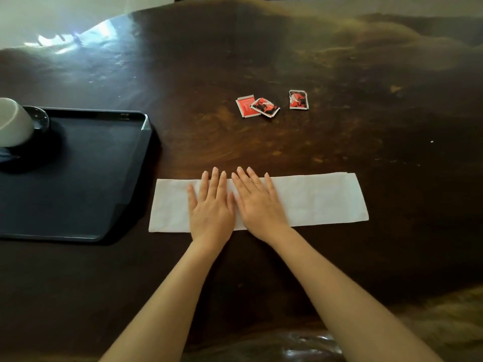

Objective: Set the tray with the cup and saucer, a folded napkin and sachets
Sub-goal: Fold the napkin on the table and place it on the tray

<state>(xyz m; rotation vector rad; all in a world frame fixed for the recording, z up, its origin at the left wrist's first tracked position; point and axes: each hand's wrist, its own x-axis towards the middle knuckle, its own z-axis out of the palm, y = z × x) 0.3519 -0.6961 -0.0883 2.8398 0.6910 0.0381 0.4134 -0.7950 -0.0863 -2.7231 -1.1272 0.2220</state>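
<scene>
At the lower centre of the frame both forearms reach in, and the left hand (211, 205) and right hand (258, 205) lie side by side, palms down and fingers straight, pressing on the napkin (321, 199) and gripping nothing. The napkin is a long white strip folded lengthwise, lying flat across the middle of the dark wooden table (339, 142), just right of the tray. It looks thin, soft and very light, so it would probably sag if lifted by one end and might slide on the glossy wood; one short end is best pinched while the other palm pins the middle, and firm pressure along each crease should help it keep its shape. At the left of the frame the black tray (86, 178) has most of its floor bare; a white cup (13, 124) sits at its far left corner on a dark saucer (41, 120), both cut by the frame edge. They look hard and breakable. Above centre lie three red sachets (265, 107), two overlapping and one apart to the right; flat, light and likely slick, they are best pinched at an edge.
</scene>
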